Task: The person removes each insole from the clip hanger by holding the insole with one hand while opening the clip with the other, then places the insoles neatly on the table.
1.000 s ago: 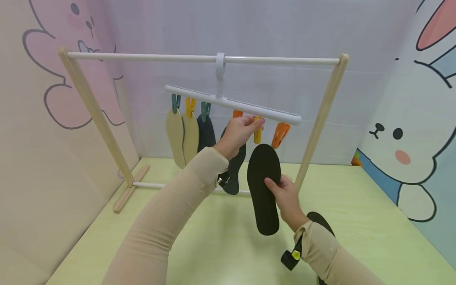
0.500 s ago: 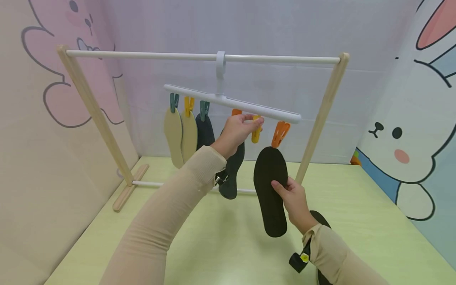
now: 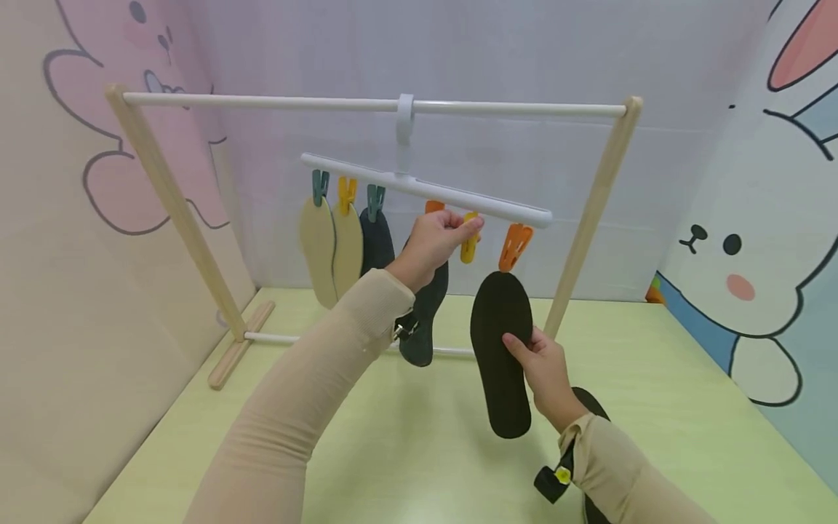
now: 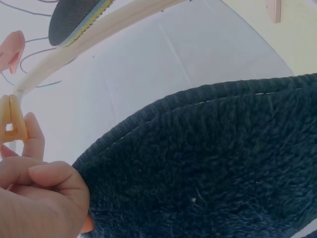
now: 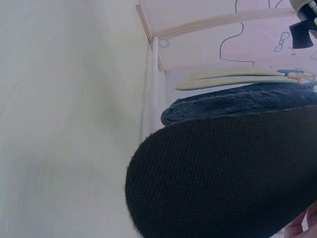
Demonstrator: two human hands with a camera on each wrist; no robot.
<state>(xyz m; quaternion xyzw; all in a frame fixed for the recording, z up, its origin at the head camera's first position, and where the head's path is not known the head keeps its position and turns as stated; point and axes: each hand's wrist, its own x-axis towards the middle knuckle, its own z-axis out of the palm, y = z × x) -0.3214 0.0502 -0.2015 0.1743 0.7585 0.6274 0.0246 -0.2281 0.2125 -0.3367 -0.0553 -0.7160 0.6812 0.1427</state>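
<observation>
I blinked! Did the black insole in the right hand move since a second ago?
Yes, the black insole moved right, closer to the right wooden post.

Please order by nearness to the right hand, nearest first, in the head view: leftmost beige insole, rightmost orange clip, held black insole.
1. Held black insole: in the right hand.
2. Rightmost orange clip: above the hand.
3. Leftmost beige insole: far to the left.

Head forward-down, wrists close; black insole [image 3: 500, 320] shared.

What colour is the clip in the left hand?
Yellow: the clip pinched by the left hand shows best in the head view.
</observation>
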